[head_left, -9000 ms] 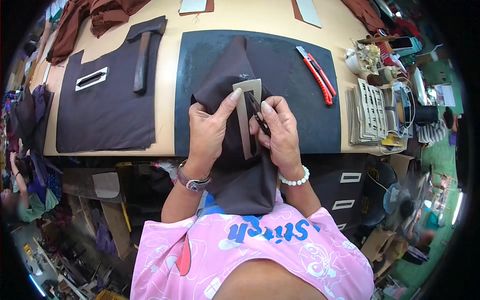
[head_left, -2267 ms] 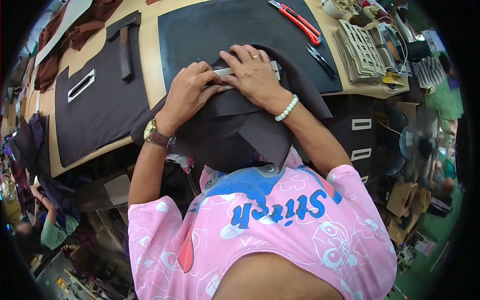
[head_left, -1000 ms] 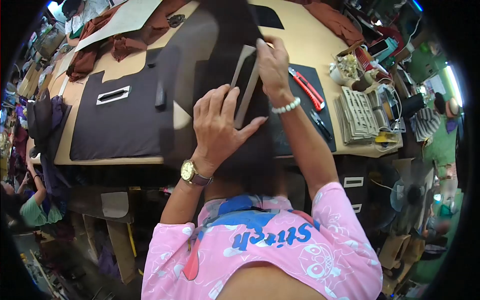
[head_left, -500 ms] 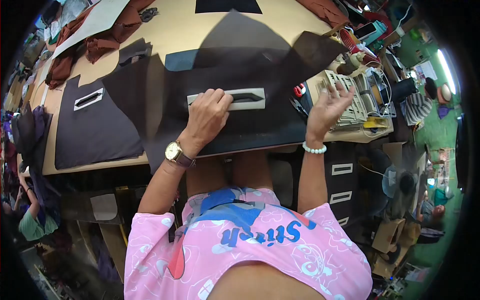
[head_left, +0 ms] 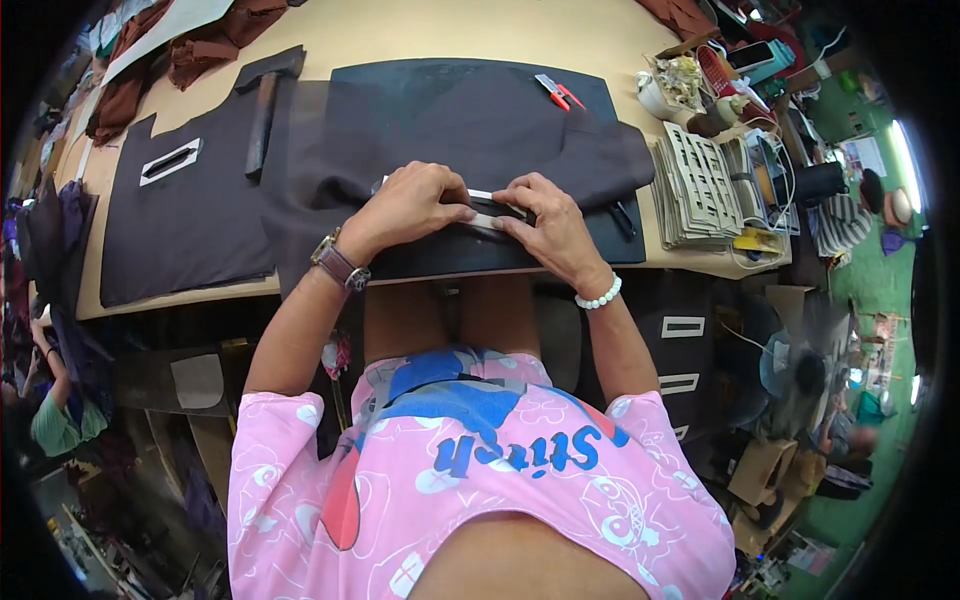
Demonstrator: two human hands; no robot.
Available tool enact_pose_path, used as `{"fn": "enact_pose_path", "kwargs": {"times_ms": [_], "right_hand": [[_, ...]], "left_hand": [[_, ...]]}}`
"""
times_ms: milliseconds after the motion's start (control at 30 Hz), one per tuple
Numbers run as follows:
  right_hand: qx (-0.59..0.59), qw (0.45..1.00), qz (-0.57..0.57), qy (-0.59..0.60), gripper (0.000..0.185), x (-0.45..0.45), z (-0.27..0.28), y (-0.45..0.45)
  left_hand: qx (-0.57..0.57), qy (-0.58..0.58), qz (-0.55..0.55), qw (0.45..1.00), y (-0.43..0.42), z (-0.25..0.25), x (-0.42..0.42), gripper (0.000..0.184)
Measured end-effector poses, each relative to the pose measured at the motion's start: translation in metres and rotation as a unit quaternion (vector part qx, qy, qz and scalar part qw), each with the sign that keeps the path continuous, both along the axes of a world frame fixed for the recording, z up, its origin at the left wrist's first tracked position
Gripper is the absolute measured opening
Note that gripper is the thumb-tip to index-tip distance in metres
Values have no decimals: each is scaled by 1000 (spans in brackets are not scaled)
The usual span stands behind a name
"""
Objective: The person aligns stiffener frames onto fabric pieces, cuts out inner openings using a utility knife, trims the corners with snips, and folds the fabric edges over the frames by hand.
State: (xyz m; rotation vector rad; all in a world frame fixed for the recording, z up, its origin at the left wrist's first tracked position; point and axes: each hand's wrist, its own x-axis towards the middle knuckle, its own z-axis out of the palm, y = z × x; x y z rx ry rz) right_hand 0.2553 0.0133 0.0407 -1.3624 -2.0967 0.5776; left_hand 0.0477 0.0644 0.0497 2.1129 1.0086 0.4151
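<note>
Dark brown cloth point(head_left: 430, 120) lies across a black mat point(head_left: 590, 90), its near part bunched around a white slotted strip point(head_left: 482, 222). My left hand point(head_left: 415, 205) pinches the strip's left part between thumb and fingers. At its right end, my right hand point(head_left: 550, 225) pinches it too, thumb below and fingers above. A dark slit shows between the strip's white edges, and the hands hide both ends. To the left lies another dark cloth panel point(head_left: 190, 220) bearing a similar white slotted strip point(head_left: 171, 161).
Stacks of cream slotted pieces point(head_left: 695, 185) stand at the right. A red-handled cutter point(head_left: 552, 92) lies on the mat's far side, and a dark tool point(head_left: 623, 218) near its right edge. A long brown handle point(head_left: 262, 125) rests on the left cloth. Another person point(head_left: 65, 410) is at far left.
My right hand has come from above the cream stack to the white strip and closed on it. The raised, blurred cloth has come down over the mat. Red-handled tools now show farther back.
</note>
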Motion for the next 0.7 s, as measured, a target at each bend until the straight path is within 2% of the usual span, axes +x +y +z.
{"fn": "enact_pose_path", "kwargs": {"times_ms": [100, 300, 400, 600, 633, 700], "right_hand": [[6, 1000, 8, 5, 25, 2, -3, -1], [26, 998, 18, 45, 24, 6, -13, -5], [57, 997, 41, 32, 18, 10, -20, -6], [-35, 994, 41, 93, 12, 21, -8, -4], [-48, 996, -12, 79, 17, 18, -8, -2], [79, 996, -45, -13, 21, 9, -17, 3]], "left_hand": [[5, 0, -33, 999, 2, -3, 0, 21], [51, -74, -52, 995, -1, -17, -10, 16], [92, -110, -44, 989, -6, -26, -14, 16], [149, -108, -58, 981, -7, -29, -14, 14], [151, -105, -56, 981, -7, -29, -14, 14], [154, -99, -56, 982, -8, -28, -14, 14]]}}
